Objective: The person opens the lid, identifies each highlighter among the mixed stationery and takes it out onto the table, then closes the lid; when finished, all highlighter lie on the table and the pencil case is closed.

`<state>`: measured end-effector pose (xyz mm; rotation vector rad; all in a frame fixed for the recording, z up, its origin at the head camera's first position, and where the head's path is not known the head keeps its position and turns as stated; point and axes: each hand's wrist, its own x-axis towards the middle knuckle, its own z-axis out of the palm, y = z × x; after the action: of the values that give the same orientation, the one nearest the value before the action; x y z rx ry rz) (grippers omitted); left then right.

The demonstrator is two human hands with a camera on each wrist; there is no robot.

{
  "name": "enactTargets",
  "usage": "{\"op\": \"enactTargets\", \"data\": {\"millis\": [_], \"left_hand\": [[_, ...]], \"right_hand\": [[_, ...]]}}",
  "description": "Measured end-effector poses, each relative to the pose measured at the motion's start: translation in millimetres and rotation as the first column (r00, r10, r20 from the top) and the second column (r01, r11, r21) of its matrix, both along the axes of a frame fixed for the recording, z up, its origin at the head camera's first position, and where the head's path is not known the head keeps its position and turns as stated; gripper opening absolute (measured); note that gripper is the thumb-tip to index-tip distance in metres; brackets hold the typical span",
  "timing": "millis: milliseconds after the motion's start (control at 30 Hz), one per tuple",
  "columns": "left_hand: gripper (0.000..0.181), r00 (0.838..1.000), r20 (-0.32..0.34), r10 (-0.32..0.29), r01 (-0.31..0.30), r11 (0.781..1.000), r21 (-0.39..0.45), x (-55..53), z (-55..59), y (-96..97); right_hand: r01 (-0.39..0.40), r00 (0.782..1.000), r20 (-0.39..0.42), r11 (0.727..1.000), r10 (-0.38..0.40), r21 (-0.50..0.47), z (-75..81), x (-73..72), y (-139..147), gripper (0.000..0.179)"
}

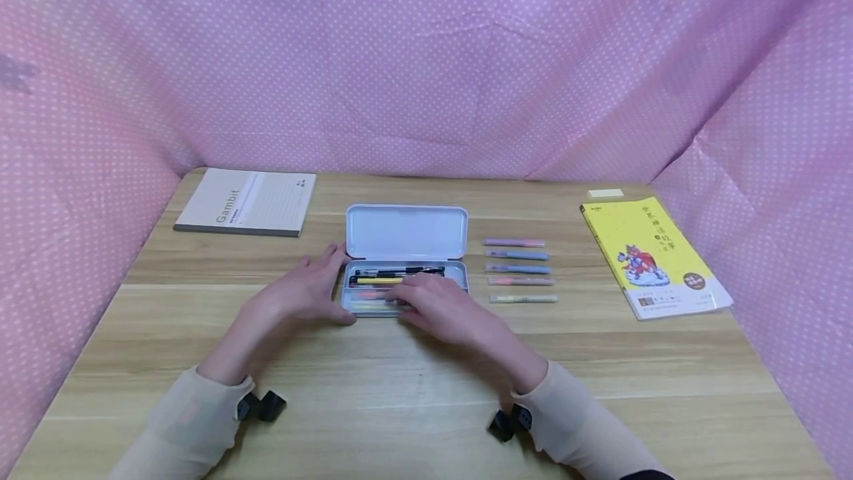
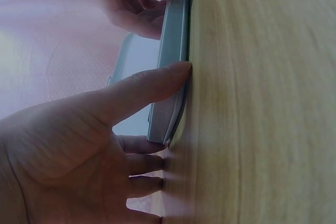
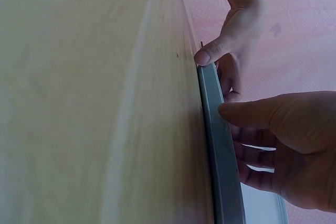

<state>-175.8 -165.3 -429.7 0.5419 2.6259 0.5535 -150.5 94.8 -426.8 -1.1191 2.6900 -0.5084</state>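
A pale blue pencil case (image 1: 406, 234) lies on the table with its lid raised. Several pens sit inside, including black ones, a yellow pen (image 1: 378, 281) and pastel markers (image 1: 369, 305). My left hand (image 1: 308, 289) spans the case's left end; in the left wrist view its thumb (image 2: 157, 81) presses the front wall while the fingers lie around the end. My right hand (image 1: 443, 307) reaches over the front wall, fingers inside among the pens. Its thumb (image 3: 247, 113) rests against the front wall in the right wrist view. The right fingertips are hidden inside the case.
Right of the case lies a column of pastel markers (image 1: 518, 270). A grey notebook (image 1: 246, 202) is at the back left. At the right are a yellow book (image 1: 649, 250) and a small cream block (image 1: 605, 192). Pink dotted cloth (image 1: 426, 58) surrounds the table's back and sides.
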Motion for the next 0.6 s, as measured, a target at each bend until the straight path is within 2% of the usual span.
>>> {"op": "enactTargets", "data": {"millis": [200, 600], "left_hand": [[0.11, 1.0, 0.001, 0.002, -0.002, 1.0, -0.004, 0.5, 0.6, -0.6], [0.104, 1.0, -0.007, -0.003, 0.003, 1.0, -0.009, 0.4, -0.7, -1.0]], "right_hand": [[0.018, 1.0, -0.007, 0.999, -0.018, 0.029, 0.5, 2.2, -2.8, 0.03], [0.035, 0.999, -0.018, 0.998, -0.034, 0.046, -0.6, 4.7, -2.3, 0.028]]}}
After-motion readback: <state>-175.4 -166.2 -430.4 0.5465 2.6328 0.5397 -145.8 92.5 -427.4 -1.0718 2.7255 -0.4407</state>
